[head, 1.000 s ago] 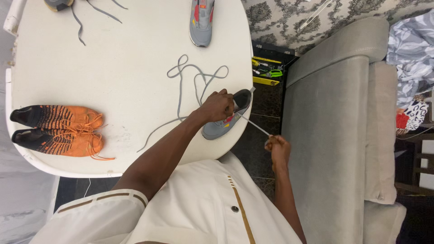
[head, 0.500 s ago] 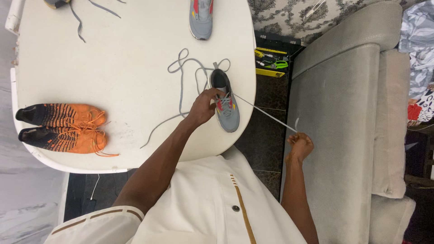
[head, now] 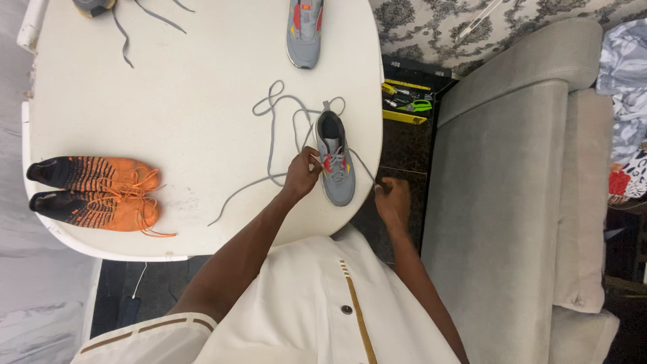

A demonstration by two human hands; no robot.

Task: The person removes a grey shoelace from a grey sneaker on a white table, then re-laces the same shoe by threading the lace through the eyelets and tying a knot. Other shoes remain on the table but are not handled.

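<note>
Two hands work at one grey shoe [head: 334,165] near the lower right edge of a white oval table [head: 202,74], which fills the upper left of the frame. To the right of the table stands a grey sofa [head: 512,202], and between them, on the dark floor, lies a cluster of yellow and green tools [head: 408,101]. At the left edge of the table we see a pair of orange and black shoes [head: 94,195] lying side by side, toes to the right. A second grey shoe [head: 304,30] rests at the top centre, well apart from the first, and part of a third shoe [head: 94,7] shows at the upper left.

We hold the left hand [head: 302,172] against the shoe's side, its fingers pressed together on the grey lace [head: 273,145] close to the red eyelets. The lace loops loosely across the table above and left of the shoe. The right hand [head: 393,202] sits just off the table edge, lower right of the shoe, fingers closed on the other lace end, which runs taut from the shoe.

To thread well, in our judgement, we should steady the shoe with the left hand and draw both ends evenly, keeping the lace flat and untwisted.
</note>
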